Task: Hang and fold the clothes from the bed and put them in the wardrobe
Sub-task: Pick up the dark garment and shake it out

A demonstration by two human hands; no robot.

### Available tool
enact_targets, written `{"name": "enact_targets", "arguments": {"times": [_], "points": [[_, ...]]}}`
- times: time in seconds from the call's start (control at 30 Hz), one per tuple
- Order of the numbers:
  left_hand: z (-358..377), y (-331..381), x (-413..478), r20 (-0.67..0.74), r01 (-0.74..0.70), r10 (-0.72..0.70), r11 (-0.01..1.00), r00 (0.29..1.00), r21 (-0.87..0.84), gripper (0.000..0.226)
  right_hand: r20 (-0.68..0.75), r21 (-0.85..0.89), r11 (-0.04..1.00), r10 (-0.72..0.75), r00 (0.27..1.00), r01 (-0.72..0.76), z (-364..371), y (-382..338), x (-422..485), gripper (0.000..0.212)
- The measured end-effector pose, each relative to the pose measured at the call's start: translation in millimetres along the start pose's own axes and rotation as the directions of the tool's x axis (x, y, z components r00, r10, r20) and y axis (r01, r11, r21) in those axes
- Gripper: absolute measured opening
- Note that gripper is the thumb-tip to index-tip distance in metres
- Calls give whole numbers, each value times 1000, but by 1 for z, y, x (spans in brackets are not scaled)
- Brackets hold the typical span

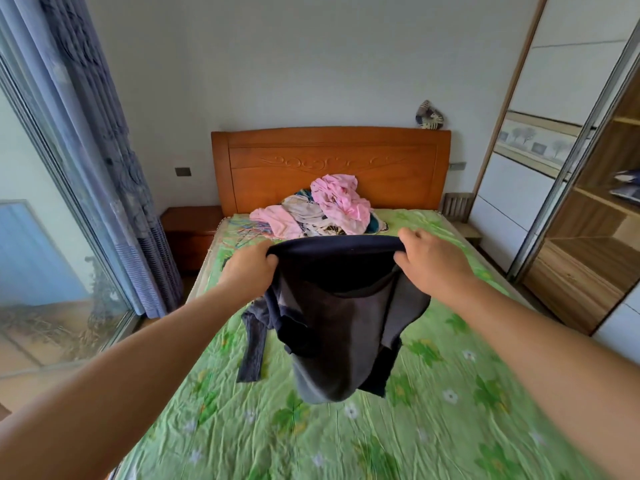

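A dark navy garment [332,327] hangs in the air over the bed [450,427], stretched by its top edge between both hands. My left hand [247,270] grips the left end of that edge and my right hand [427,259] grips the right end. One sleeve trails down onto the green flowered sheet at the left. A pile of pink and patterned clothes [322,207] lies at the head of the bed, against the wooden headboard [329,161]. The wardrobe [595,216] stands open at the right, with wooden shelves showing.
A sliding mirror door [540,161] of the wardrobe stands beside the bed's right side. A wooden nightstand [190,233] sits left of the headboard, with curtains [114,168] and a glass door [41,271] along the left wall. A small patterned object [429,115] rests on the headboard.
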State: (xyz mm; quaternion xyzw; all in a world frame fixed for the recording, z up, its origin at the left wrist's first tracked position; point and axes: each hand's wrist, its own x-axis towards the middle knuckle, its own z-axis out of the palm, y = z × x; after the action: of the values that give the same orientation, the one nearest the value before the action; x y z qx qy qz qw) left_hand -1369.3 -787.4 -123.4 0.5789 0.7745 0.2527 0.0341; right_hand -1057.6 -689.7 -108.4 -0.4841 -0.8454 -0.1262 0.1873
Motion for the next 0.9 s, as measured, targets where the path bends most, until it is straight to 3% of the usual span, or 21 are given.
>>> {"name": "enact_targets", "arguments": {"times": [0.07, 0.13, 0.3, 0.4, 0.47, 0.53, 0.6, 0.67, 0.77, 0.9], "points": [[7, 2, 1, 19, 99, -98, 966, 995, -239, 23, 19, 52, 995, 90, 996, -91, -2, 3, -1, 23], [19, 4, 0, 38, 177, -179, 875, 983, -451, 26, 34, 213, 960, 179, 983, -182, -2, 0, -2, 22], [40, 11, -7, -19, 133, -190, 752, 982, -646, 18, 142, 573, 705, 417, 898, -418, -1, -13, -10, 18], [40, 7, -7, 55, -13, 48, 863, 997, -505, 6, 150, 623, 637, 473, 868, -454, -8, 0, -17, 23], [35, -3, -7, 167, -201, 258, 934, 952, -296, 43, 125, 523, 720, 464, 877, -456, -15, 19, -24, 24], [24, -13, -5, 313, -368, 383, 924, 869, -108, 83, 133, 367, 816, 429, 893, -446, -22, 40, -33, 33], [17, -20, -5, 378, -477, 456, 878, 806, -42, 98, 223, 268, 855, 394, 892, -445, -27, 56, -42, 46], [17, -25, -7, 337, -572, 548, 819, 765, -33, 90, 344, 256, 846, 373, 862, -468, -31, 64, -49, 57], [24, -24, -16, 208, -709, 685, 702, 698, 69, 80, 457, 370, 766, 343, 821, -526, -33, 67, -59, 60], [19, -19, -31, 36, -834, 846, 517, 532, 190, 76, 492, 421, 726, 320, 809, -544, -37, 68, -72, 51]]}}
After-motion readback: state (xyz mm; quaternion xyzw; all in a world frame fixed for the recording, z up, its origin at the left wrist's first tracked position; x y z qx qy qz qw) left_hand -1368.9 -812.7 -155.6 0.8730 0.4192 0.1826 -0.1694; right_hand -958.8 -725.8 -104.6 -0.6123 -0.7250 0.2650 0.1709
